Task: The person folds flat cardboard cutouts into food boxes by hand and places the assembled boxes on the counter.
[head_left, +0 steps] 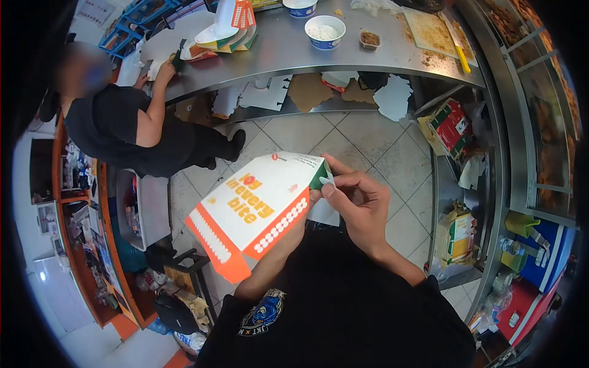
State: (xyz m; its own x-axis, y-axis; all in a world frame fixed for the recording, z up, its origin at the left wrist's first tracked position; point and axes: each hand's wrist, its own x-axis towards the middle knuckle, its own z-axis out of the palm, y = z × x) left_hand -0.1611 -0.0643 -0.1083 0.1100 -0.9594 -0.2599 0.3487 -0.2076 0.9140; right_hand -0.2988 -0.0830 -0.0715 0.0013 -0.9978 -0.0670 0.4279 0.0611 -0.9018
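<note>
A white, orange and green cardboard food box (264,196), printed "joy in every bite", is tilted in front of my chest. An orange flap sticks out at its lower left end. My left hand (296,233) grips the box from underneath and behind; most of its fingers are hidden by the cardboard. At the box's right end, my right hand (362,199) is closed, pinching the small green and white end flap (322,178) between thumb and fingers. Whether the box contains anything cannot be seen.
Ahead runs a steel counter (276,61) with a tub of white food (325,32), a small brown-filled container (369,40), a cutting board (432,34), a yellow-handled knife (461,55) and more cartons (230,34). A co-worker (123,119) stands at left. A glass food cabinet (543,104) stands right.
</note>
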